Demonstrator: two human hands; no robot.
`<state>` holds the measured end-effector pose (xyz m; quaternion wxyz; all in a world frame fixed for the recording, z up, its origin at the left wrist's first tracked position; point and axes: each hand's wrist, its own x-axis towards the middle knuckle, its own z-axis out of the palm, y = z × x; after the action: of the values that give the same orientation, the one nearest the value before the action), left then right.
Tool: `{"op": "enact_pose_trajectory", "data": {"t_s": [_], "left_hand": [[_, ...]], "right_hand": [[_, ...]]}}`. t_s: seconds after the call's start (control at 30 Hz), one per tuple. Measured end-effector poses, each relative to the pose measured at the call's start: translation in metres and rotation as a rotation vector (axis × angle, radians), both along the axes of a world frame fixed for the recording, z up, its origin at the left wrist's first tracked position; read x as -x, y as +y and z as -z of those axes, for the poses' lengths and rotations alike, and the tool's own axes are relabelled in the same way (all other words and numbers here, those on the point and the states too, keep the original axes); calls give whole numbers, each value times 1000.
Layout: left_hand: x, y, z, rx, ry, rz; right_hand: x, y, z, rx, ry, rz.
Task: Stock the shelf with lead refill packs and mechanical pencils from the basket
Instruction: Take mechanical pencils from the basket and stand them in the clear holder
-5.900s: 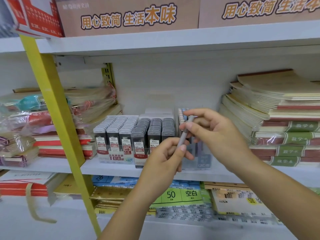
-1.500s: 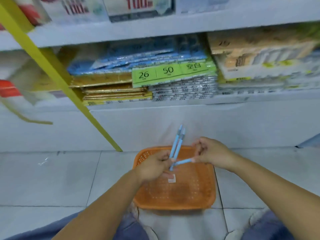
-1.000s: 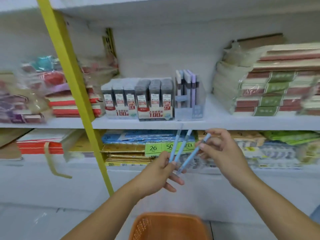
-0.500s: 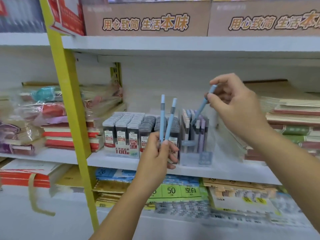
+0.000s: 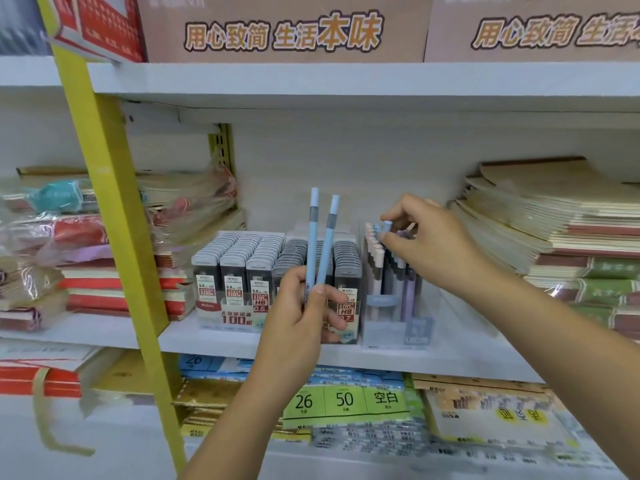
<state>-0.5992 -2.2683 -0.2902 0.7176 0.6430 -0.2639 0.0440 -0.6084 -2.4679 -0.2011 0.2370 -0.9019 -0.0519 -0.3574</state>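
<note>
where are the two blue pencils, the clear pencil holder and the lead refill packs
two blue pencils (image 5: 312, 237): head view, left one's barrel
clear pencil holder (image 5: 384, 329): head view, lower front wall
lead refill packs (image 5: 233, 271): head view, a front pack's cap

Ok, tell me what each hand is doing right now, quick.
Left hand: grips two light-blue mechanical pencils, upright.
Right hand: pinches the top of a third light-blue mechanical pencil among those in the clear plastic display box.

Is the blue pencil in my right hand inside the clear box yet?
Mostly in: only the cap of the light blue mechanical pencil shows above boxed pencils, right hand pinching it.
</note>
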Motion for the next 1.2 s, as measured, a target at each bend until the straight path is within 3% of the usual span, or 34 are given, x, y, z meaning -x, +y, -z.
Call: {"op": "enact_pose_trajectory", "data": {"t_s": [1.2], "left_hand": [[9,3,-2,-21,61,25]], "right_hand": [[5,-2,-14,87,37,23]]}}
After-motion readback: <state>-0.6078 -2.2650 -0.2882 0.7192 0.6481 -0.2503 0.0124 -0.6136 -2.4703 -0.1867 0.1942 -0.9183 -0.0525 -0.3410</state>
